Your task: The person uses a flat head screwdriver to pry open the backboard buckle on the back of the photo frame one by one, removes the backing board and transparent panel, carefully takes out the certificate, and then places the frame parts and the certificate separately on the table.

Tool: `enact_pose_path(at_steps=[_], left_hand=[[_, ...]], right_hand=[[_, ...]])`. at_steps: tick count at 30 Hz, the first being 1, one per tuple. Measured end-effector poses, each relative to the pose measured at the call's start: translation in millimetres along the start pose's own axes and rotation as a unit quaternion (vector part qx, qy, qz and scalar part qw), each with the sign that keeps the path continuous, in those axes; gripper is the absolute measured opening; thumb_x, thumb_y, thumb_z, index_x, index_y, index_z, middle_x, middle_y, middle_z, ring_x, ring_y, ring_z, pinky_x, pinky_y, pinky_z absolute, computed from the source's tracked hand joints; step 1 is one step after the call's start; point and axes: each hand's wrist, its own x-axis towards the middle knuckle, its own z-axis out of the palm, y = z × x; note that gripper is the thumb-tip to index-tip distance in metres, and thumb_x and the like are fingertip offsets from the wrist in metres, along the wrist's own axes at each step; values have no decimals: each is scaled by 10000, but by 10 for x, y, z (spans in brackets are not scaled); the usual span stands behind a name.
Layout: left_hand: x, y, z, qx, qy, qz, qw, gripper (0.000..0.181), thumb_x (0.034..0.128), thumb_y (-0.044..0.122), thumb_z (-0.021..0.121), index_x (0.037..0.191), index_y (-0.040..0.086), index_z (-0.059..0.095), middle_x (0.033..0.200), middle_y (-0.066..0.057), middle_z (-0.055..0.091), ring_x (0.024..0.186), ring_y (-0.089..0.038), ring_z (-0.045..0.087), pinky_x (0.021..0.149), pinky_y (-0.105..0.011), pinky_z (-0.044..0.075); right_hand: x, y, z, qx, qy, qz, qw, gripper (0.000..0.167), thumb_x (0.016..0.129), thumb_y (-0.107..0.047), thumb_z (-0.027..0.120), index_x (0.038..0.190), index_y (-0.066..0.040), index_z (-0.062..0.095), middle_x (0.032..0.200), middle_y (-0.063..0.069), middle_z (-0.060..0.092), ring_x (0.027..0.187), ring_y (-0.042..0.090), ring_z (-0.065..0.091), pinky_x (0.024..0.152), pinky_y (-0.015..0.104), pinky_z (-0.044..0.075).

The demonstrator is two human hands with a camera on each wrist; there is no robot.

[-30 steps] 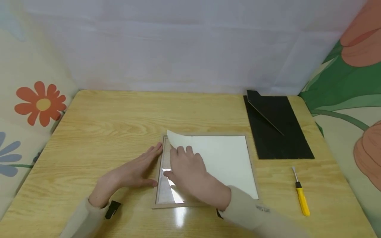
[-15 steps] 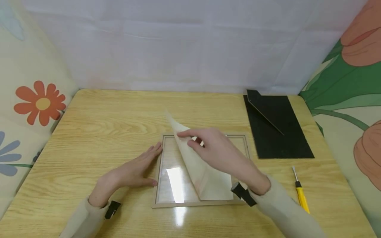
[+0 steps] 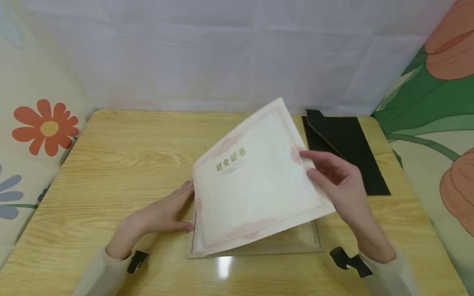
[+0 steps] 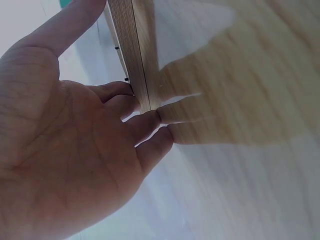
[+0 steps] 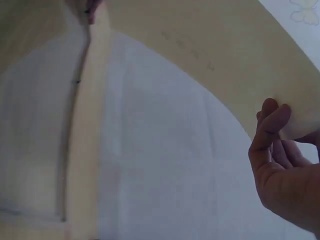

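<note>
A certificate (image 3: 259, 193) with a pink border and gold Chinese lettering is tilted above the wooden picture frame (image 3: 274, 251) in the head view. My right hand (image 3: 344, 187) pinches its right edge between thumb and fingers. In the right wrist view the plain back of the certificate (image 5: 225, 55) shows, bent near the fingertips. The frame lies flat on the table, with most of its inside hidden under the sheet. My left hand (image 3: 157, 218) touches the frame's left side with extended fingers. Fingertips meet the wooden edge (image 4: 131, 55) in the left wrist view.
A black backing board (image 3: 370, 164) with a fold-out stand lies at the right rear of the wooden table (image 3: 129, 139). A white cloth (image 3: 177, 57) hangs behind the table, and flower-patterned panels flank both sides. The screwdriver seen earlier is hidden now.
The right hand has lifted the certificate out of the frame and swung it rightward, so its printed face now shows. The left hand has stayed at the frame's left edge.
</note>
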Motion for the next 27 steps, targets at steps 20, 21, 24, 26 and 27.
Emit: enact_pose_path(at_steps=[20,21,24,26,27], left_hand=[[-128,-15,74,94,46,-26,9999,1035,830,408,728,1531,-19,98,1588,-210,31,1431,-415,85,1117,-583,159],[-128,-9,82,128,53,-11,9999,1027,834,415,721,1530,-20,103,1590,-205,34,1433,-408,87,1119,-579,158],[-135,19,97,228,102,18,9997,1002,849,434,698,1530,-16,117,1591,-197,53,1434,-398,105,1120,-565,174],[-153,38,102,411,149,29,9990,973,865,439,679,1522,-33,140,1583,-214,78,1427,-406,133,1116,-558,196],[-166,49,103,496,167,15,9986,956,873,439,670,1518,-40,151,1579,-222,90,1423,-409,145,1113,-555,206]], right_hand=[[-674,1139,-209,-1298,-560,2382,9609,185,901,-26,662,1076,26,693,999,149,704,701,109,612,563,233,523],[-671,1144,-214,-1299,-637,2463,9583,192,897,-15,661,1084,24,689,982,146,700,667,118,596,535,234,508],[-663,1126,-244,-1337,-840,2612,9523,233,894,14,649,1126,16,671,965,124,685,624,133,572,507,236,486],[-649,1102,-266,-1314,-946,2671,9500,244,895,21,641,1138,21,659,926,115,681,603,137,562,498,239,480],[-640,1087,-276,-1283,-997,2697,9491,246,899,19,637,1144,22,653,903,114,676,596,140,558,495,243,479]])
